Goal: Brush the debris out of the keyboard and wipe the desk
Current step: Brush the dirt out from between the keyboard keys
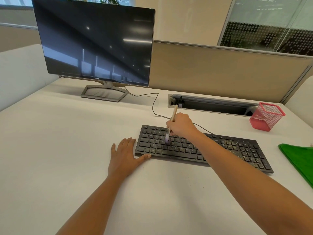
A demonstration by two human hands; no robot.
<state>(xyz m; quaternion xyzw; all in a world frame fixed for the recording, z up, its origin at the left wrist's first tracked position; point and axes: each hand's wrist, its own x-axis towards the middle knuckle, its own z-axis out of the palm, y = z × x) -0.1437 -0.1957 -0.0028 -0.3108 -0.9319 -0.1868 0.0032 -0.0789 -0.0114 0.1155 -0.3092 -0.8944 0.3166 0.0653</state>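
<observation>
Right now, in the head view, I have the right hand (182, 125) over the left half of the flat black wired keyboard (240, 153). Its fingers are closed around the pale wooden handle of a small brush (174, 112), and the soft tuft is pressed down among the letter keys. The left hand (126, 154) lies flat on the white surface (59, 141) with its fingers straight and slightly spread. Its thumb rests against the keyboard's near left corner, which I read as bracing it.

The keyboard sits right of centre and slightly angled. The yellowish speckled debris (230, 143) is thickest at its right end, across the navigation and number keys. The left half looks nearly free of it.

To do this step well, I would use short, light strokes along the gaps between key rows, always in one direction. That should gather the crumbs in one patch on the surface rather than scatter them. I would hold the brace at the corner so the board cannot slide, then work rightward into the heavy cluster.

A bright green cloth (299, 158) lies at the right edge, just beside the keyboard, ready for wiping. A pink mesh pen holder (266, 117) stands far right, and a dark flat monitor (98, 41) stands far left.
</observation>
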